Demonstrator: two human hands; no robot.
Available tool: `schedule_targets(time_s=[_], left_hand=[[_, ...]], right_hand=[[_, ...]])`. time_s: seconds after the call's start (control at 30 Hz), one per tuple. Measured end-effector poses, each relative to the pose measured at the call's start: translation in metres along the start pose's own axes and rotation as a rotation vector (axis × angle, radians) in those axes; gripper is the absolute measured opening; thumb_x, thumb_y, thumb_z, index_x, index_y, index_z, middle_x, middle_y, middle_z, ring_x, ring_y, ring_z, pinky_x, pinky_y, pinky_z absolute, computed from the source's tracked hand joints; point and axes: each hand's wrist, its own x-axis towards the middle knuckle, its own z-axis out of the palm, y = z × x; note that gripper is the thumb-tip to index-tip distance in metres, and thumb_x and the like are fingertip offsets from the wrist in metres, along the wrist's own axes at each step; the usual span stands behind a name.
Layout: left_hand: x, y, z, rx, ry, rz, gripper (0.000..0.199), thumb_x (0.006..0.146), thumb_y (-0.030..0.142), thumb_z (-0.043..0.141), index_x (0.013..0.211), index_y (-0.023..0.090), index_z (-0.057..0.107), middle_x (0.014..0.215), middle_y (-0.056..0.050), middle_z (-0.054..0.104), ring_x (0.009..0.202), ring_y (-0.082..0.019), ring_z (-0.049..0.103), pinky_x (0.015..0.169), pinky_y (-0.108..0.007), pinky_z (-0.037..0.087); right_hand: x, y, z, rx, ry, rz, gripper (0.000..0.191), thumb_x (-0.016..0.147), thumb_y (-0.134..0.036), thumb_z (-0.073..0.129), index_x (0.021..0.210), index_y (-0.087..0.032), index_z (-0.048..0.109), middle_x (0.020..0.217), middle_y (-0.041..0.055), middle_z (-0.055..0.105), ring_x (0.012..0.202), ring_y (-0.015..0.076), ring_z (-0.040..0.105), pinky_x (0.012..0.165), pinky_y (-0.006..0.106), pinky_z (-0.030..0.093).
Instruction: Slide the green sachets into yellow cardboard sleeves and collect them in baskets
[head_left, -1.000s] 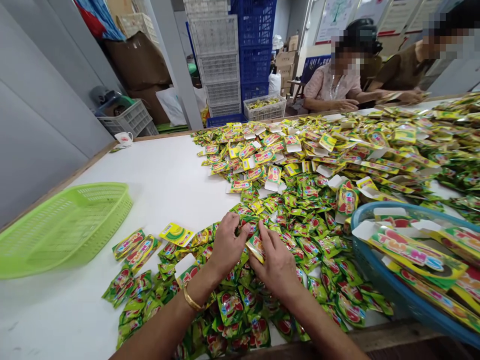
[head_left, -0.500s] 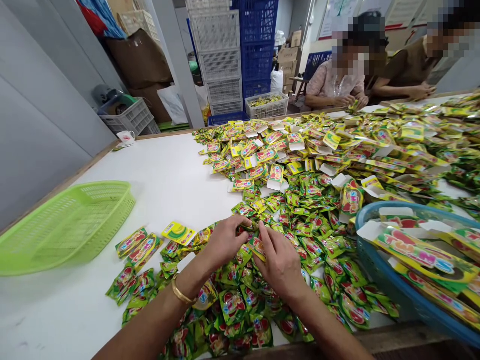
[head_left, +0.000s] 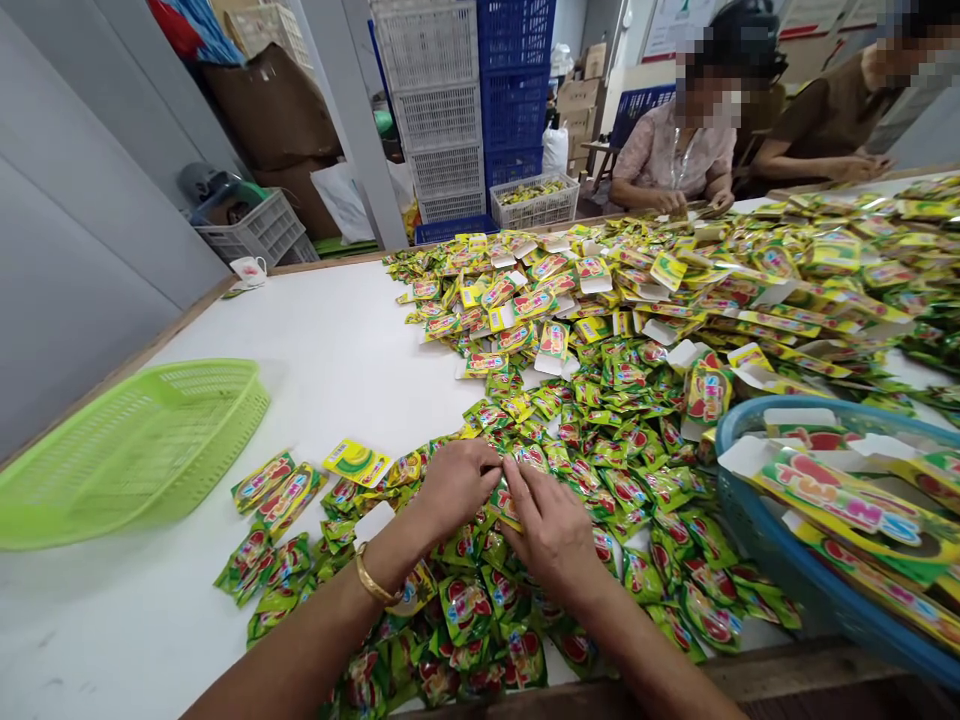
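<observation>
My right hand (head_left: 553, 527) holds a small yellow-and-green candy box (head_left: 505, 504) upright, mostly hidden behind its fingers. At the upper end of that box, the fingers of my left hand (head_left: 455, 487) are pinched together; whatever they hold is hidden. A gold bangle (head_left: 373, 580) circles the left wrist. Beneath and around both hands spreads a pile of green candy packets (head_left: 465, 606) with watermelon pictures. A yellow candy box (head_left: 357, 463) lies flat just left of the left hand.
On the left stands a light-green basket (head_left: 251, 420). A blue basket (head_left: 739, 500) filled with open candy boxes (head_left: 847, 500) is at the right. Behind lies a large heap of boxes (head_left: 555, 340). Two people (head_left: 675, 165) sit across the white table (head_left: 330, 350); stacked crates (head_left: 439, 120) rise beyond.
My hands have come together, the left fingertips now meeting the box's upper end by the right fingers. The box has shifted slightly left. A co-worker's hands across the table have also moved.
</observation>
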Motion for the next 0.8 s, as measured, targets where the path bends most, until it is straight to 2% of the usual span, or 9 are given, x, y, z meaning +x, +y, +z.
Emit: schedule_targets(time_s=[0.1,0.2,0.27,0.33,0.5,0.57,0.63,0.7,0.8], left_hand=[[-0.004,-0.003,-0.003,-0.28,-0.057,0.01,0.02,0.077,0.014,0.052,0.077,0.016,0.071,0.075,-0.002,0.068,0.071,-0.014,0.06,0.071,-0.025,0.045],[-0.01,-0.008,-0.011,-0.568,0.012,-0.07,0.029,0.072,0.018,0.06,0.1,0.017,0.067,0.09,-0.003,0.07,0.079,-0.015,0.063,0.073,-0.026,0.049],[-0.013,-0.009,-0.012,-0.563,0.097,-0.12,0.024,0.07,0.018,0.06,0.093,0.016,0.067,0.081,-0.002,0.069,0.073,-0.014,0.062,0.07,-0.025,0.049],[-0.013,-0.006,-0.007,-0.459,0.121,-0.12,0.015,0.072,0.017,0.057,0.082,0.017,0.069,0.072,-0.001,0.069,0.068,-0.014,0.061,0.068,-0.024,0.049],[-0.01,0.003,0.007,-0.282,0.026,-0.033,0.023,0.075,0.024,0.05,0.071,0.021,0.072,0.076,-0.003,0.073,0.076,-0.018,0.065,0.08,-0.029,0.049],[-0.012,0.003,0.006,-0.387,-0.081,-0.03,0.025,0.074,0.033,0.051,0.079,0.022,0.074,0.088,-0.004,0.074,0.089,-0.023,0.066,0.086,-0.033,0.05],[-0.012,-0.001,0.004,-0.565,-0.145,-0.131,0.039,0.073,0.047,0.052,0.095,0.023,0.072,0.1,-0.006,0.073,0.1,-0.027,0.064,0.086,-0.037,0.051],[-0.012,-0.002,0.004,-0.633,-0.144,-0.241,0.052,0.072,0.058,0.051,0.108,0.023,0.067,0.11,-0.007,0.07,0.107,-0.029,0.061,0.089,-0.041,0.051],[-0.013,0.007,0.007,-0.574,-0.081,-0.304,0.059,0.068,0.067,0.05,0.107,0.025,0.064,0.117,-0.006,0.066,0.118,-0.031,0.054,0.098,-0.045,0.046]], right_hand=[[-0.002,0.004,0.0,0.025,-0.002,0.039,0.059,0.091,-0.032,0.043,0.142,-0.006,0.028,0.117,0.0169,0.058,0.1,0.0253,0.053,0.079,0.037,0.045],[-0.002,0.009,-0.001,0.049,0.026,0.086,0.063,0.091,-0.034,0.045,0.144,-0.007,0.023,0.117,0.0164,0.057,0.102,0.0255,0.053,0.081,0.037,0.046],[-0.002,0.009,0.0,0.062,0.037,0.1,0.065,0.09,-0.035,0.046,0.144,-0.008,0.022,0.117,0.0164,0.057,0.102,0.0254,0.053,0.081,0.037,0.046],[-0.001,0.006,0.002,0.068,0.036,0.094,0.065,0.09,-0.034,0.047,0.144,-0.008,0.022,0.118,0.0167,0.057,0.101,0.0255,0.053,0.08,0.037,0.047],[-0.001,-0.001,-0.001,0.094,0.027,0.102,0.065,0.088,-0.034,0.045,0.142,-0.005,0.024,0.117,0.0181,0.057,0.098,0.0257,0.054,0.077,0.037,0.047],[-0.001,0.001,-0.005,0.091,0.002,0.117,0.066,0.087,-0.036,0.046,0.141,-0.004,0.026,0.116,0.018,0.058,0.096,0.0254,0.055,0.076,0.037,0.048],[-0.001,0.004,-0.008,0.064,-0.039,0.127,0.068,0.086,-0.039,0.048,0.139,-0.003,0.028,0.115,0.0175,0.058,0.095,0.0251,0.055,0.073,0.037,0.048],[0.0,0.006,-0.008,0.019,-0.075,0.119,0.068,0.086,-0.043,0.047,0.138,-0.003,0.029,0.115,0.0162,0.059,0.092,0.0244,0.054,0.068,0.036,0.047],[0.001,0.005,-0.008,-0.032,-0.126,0.103,0.069,0.086,-0.045,0.048,0.139,-0.005,0.028,0.117,0.0142,0.058,0.089,0.0224,0.053,0.062,0.035,0.046]])
